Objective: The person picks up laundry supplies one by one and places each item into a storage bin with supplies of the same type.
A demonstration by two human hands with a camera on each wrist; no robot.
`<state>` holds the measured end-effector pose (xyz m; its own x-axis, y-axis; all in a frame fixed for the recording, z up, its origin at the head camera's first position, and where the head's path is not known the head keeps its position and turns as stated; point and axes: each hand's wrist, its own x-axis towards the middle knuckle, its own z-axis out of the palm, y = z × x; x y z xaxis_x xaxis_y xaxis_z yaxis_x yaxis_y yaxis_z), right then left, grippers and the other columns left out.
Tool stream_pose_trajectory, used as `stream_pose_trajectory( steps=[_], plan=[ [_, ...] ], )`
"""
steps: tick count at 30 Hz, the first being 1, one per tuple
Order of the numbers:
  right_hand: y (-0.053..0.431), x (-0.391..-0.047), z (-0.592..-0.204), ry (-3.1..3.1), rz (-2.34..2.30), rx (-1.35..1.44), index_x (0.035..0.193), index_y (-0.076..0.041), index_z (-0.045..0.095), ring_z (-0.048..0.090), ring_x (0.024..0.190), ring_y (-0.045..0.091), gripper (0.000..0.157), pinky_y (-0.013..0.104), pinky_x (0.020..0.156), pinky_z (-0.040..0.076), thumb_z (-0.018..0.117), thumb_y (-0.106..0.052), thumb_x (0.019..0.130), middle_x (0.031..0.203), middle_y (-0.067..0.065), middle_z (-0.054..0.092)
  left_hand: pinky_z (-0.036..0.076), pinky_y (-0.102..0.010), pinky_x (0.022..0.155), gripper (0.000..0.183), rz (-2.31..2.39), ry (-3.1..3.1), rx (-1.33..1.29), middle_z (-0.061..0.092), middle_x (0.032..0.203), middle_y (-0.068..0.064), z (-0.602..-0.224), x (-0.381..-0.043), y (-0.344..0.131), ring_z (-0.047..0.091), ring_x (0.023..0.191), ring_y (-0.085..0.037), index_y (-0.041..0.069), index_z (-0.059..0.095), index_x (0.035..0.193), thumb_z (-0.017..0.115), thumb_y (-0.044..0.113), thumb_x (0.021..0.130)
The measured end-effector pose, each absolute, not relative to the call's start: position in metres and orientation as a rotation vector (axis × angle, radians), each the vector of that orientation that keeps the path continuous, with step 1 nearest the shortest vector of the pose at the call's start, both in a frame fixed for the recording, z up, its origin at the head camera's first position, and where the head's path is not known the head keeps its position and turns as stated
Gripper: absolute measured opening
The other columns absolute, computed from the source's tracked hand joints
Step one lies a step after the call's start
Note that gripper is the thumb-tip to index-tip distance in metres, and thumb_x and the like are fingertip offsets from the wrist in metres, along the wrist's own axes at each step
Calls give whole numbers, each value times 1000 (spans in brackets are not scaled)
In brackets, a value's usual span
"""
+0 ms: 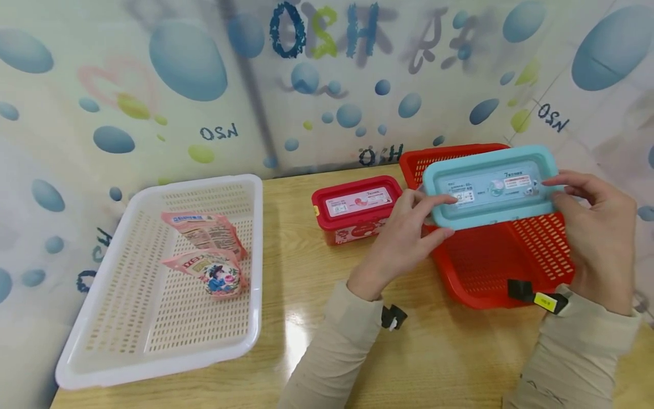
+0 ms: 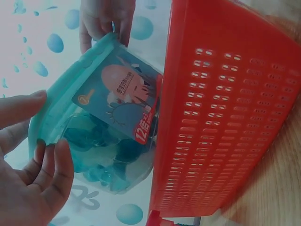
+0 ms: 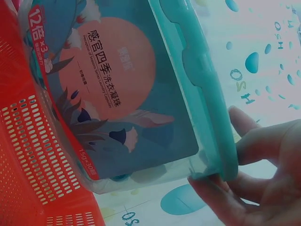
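Observation:
A clear box of laundry capsules with a teal lid [image 1: 490, 187] is held up over the red basket [image 1: 490, 267]. My left hand [image 1: 403, 238] grips the lid's left end, fingers on top and thumb at the near edge. At the other end my right hand [image 1: 595, 221] pinches the lid's rim between fingers and thumb. Teal capsules show through the clear wall of the box [image 2: 103, 146] in the left wrist view. Its printed front label [image 3: 117, 84] faces the right wrist camera. Left of the red basket, a second capsule box with a dark red lid [image 1: 357, 204] stands on the table.
A white basket [image 1: 97, 329] stands at the left, holding two pink printed bags [image 1: 219, 272]. Both baskets and the red-lidded box rest on a wooden table [image 1: 291, 272]. A wall covering with blue bubbles [image 1: 189, 62] rises right behind the table.

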<state>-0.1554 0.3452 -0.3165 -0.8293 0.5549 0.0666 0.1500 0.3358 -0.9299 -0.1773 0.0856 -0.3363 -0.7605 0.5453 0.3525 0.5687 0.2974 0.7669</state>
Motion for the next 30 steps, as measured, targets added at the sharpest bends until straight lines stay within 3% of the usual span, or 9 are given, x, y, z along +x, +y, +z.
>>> stream_pose_trajectory(
  steps=[19, 30],
  plan=[
    [349, -164, -316, -2192, 1445, -625, 115, -14, 61, 31, 104, 6, 28, 9, 67, 44, 47, -8, 91, 122, -8, 42, 42, -9, 70, 39, -1504, -2528, -1053, 34, 115, 4, -338, -183, 98, 30, 105, -1, 27, 48, 119, 61, 20, 83],
    [355, -166, -319, -2140, 1530, -646, 114, -15, 63, 37, 107, 9, 29, 17, 85, 41, 46, -7, 91, 128, -4, 42, 43, -10, 72, 38, -1497, -2534, -1067, 34, 117, 3, -340, -185, 105, 28, 107, -1, 26, 48, 118, 61, 21, 83]
  ],
)
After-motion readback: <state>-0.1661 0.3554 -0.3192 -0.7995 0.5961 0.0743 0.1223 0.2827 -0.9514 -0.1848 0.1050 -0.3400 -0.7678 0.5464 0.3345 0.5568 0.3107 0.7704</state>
